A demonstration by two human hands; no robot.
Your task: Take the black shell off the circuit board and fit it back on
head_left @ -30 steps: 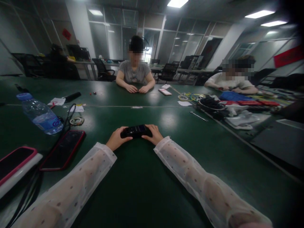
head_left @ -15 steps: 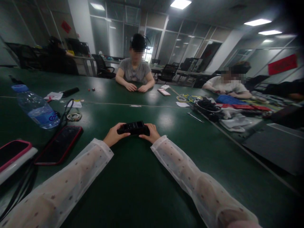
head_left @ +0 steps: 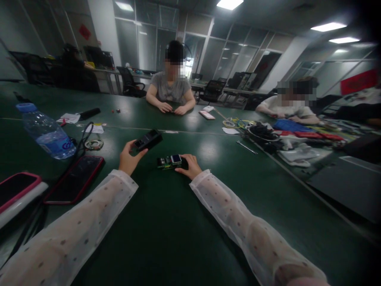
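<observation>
Lifted and tilted at the centre-left is a black cover [head_left: 149, 140], pinched at its left end by my left hand [head_left: 130, 157]. My right hand [head_left: 191, 166] grips the right end of a device [head_left: 169, 161] whose green circuit board and small screen are exposed. The cover and the device are apart, with the cover up and to the left of the board. Both forearms wear sheer white dotted sleeves.
On the left are a water bottle [head_left: 49, 133], a red-edged phone [head_left: 76, 178], a pink-edged phone [head_left: 18, 190] and cables. A wrench [head_left: 247, 147], tangled cables and a grey laptop [head_left: 348, 186] are on the right. Two people sit across the green table [head_left: 166, 230].
The black cover has come off the device and moved up and left with my left hand. The circuit board now shows; my right hand has stayed about in place.
</observation>
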